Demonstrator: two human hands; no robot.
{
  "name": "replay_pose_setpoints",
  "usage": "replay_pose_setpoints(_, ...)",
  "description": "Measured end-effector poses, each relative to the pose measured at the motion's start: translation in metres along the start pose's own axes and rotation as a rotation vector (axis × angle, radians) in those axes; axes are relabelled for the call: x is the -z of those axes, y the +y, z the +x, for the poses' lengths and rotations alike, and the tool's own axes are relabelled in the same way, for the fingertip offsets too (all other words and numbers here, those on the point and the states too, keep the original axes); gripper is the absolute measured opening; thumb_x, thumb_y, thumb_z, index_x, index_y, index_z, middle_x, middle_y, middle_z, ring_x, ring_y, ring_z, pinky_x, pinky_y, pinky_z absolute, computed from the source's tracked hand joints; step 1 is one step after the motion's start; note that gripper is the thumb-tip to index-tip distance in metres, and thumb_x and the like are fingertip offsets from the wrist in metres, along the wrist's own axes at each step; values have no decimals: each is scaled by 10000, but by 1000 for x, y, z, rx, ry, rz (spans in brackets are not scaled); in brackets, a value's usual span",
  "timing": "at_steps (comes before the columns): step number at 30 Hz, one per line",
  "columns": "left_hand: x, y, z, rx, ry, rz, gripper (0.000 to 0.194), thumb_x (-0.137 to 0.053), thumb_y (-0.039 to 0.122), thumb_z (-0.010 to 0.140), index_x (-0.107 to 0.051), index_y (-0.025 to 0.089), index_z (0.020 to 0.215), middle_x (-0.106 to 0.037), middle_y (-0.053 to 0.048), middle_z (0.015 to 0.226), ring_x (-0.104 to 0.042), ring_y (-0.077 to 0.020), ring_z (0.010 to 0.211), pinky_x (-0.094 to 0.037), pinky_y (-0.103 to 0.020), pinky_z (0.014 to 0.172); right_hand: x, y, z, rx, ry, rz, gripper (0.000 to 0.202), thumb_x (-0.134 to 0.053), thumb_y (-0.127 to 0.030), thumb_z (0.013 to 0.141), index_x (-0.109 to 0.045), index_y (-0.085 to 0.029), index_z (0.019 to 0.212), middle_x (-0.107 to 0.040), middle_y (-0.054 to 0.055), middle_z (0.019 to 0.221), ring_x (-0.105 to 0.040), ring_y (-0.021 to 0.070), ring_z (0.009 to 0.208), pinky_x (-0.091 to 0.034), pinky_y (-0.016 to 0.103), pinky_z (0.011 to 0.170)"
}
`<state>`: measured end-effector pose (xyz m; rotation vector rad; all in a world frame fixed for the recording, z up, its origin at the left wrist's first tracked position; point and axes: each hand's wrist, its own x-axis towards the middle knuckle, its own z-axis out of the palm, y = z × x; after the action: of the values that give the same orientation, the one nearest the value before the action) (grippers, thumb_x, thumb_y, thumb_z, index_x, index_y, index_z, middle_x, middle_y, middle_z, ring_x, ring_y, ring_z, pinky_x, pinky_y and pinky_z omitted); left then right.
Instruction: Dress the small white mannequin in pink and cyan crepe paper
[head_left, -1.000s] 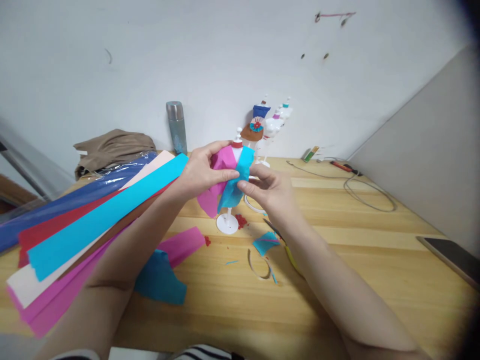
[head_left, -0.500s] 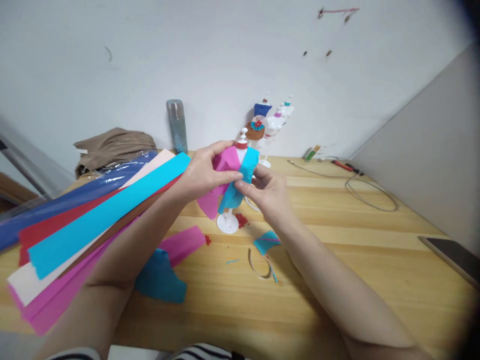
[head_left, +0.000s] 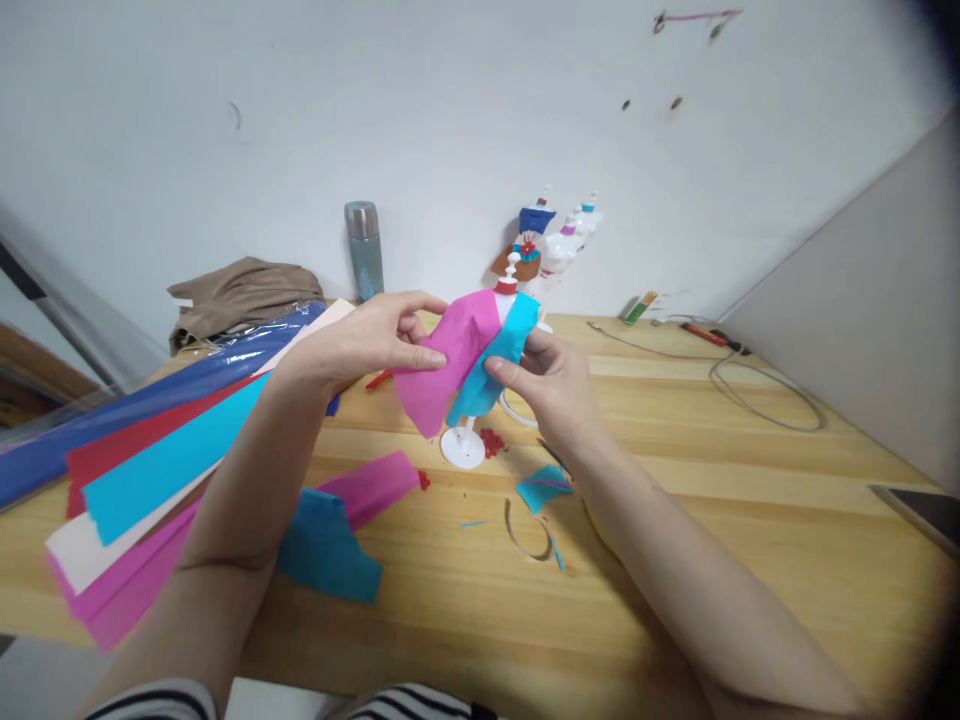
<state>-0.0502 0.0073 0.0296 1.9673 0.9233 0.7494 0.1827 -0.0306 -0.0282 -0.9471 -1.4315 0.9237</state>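
A small white dress-form mannequin [head_left: 463, 448] with a red collar stands tilted on its round base, draped with pink crepe paper [head_left: 457, 345] on one side and a blue crepe paper strip [head_left: 496, 358] across its front. My left hand [head_left: 382, 335] has the pink paper's outer edge between thumb and fingers, partly hidden behind it. On the other side my right hand [head_left: 555, 375] pinches the blue strip against the torso, thumb in front and fingers behind. Red beads [head_left: 491, 443] lie beside the base.
Coloured paper strips [head_left: 172, 440] stretch along the left under my forearm. Blue [head_left: 330, 550] and pink offcuts [head_left: 379, 487] lie in front. Several dressed mannequins [head_left: 536, 222], a flask [head_left: 364, 255] and brown cloth [head_left: 247, 290] stand at the back. A cable [head_left: 750, 395] loops at right.
My left hand has moved left from the torso's front to the pink paper's outer edge, spreading that paper wider. My right hand keeps its hold on the blue strip. The view has shifted slightly.
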Motion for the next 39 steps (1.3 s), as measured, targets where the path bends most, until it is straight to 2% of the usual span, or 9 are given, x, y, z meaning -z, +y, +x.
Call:
replay_pose_setpoints(2,0,0,1,-24,-44,-67,499,-859,287,724,-760,170,1198,-718,-7,724,-626,-137,594,-451,-230,554,0,0,0,15,-5,-5,205,-817,-409,738,-719,-265,847,-781,26,907,-717,266,885,-606,500,902)
replay_pose_setpoints(6,0,4,2,-22,-90,-169,252,-858,265,710,-779,170,930,-771,-38,827,-696,-159,717,-529,-249,654,1,0,0,18,3,-6,196,-817,-402,745,-724,-264,849,-782,33,922,-725,276,928,-601,500,906)
replay_pose_setpoints(9,-2,6,0,-9,-42,-258,285,-888,325,698,-764,162,896,-768,-55,841,-704,-168,740,-547,-265,677,1,1,0,4,11,15,195,-827,-393,734,-737,-268,854,-793,34,949,-728,282,948,-595,519,946)
replay_pose_setpoints(13,-12,5,0,29,29,-357,357,-915,397,683,-721,155,858,-720,-40,763,-667,-155,667,-527,-264,619,0,1,0,4,19,38,193,-834,-374,715,-742,-261,842,-791,30,926,-728,275,927,-580,536,987)
replay_pose_setpoints(18,-18,3,2,28,122,-446,361,-943,374,661,-688,162,803,-687,-21,722,-612,-127,609,-475,-251,569,-1,-1,0,11,10,4,197,-819,-391,722,-732,-260,841,-785,29,916,-727,278,942,-581,519,965)
replay_pose_setpoints(24,-17,-1,4,22,125,-446,354,-923,418,689,-683,165,749,-645,-8,675,-575,-114,580,-452,-243,544,0,0,1,8,6,-3,200,-819,-408,717,-715,-270,817,-776,22,883,-709,264,879,-585,492,919)
replay_pose_setpoints(27,-20,-4,7,5,140,-477,375,-918,460,690,-696,168,763,-658,-15,693,-579,-116,587,-472,-251,560,1,1,1,-8,6,-10,218,-820,-433,721,-703,-270,807,-764,28,866,-699,263,844,-594,471,831)
replay_pose_setpoints(33,-26,-8,13,-66,144,-550,332,-923,406,687,-719,173,807,-687,-13,750,-624,-124,656,-526,-264,652,0,1,1,-33,-7,25,239,-835,-441,706,-697,-265,788,-730,30,824,-670,253,787,-576,446,736)
replay_pose_setpoints(39,-30,-11,15,-112,144,-461,329,-876,436,715,-684,185,803,-673,-21,749,-629,-145,653,-538,-284,636,-1,3,3,-15,-23,18,256,-800,-470,725,-672,-269,817,-705,17,816,-641,232,772,-550,409,708)
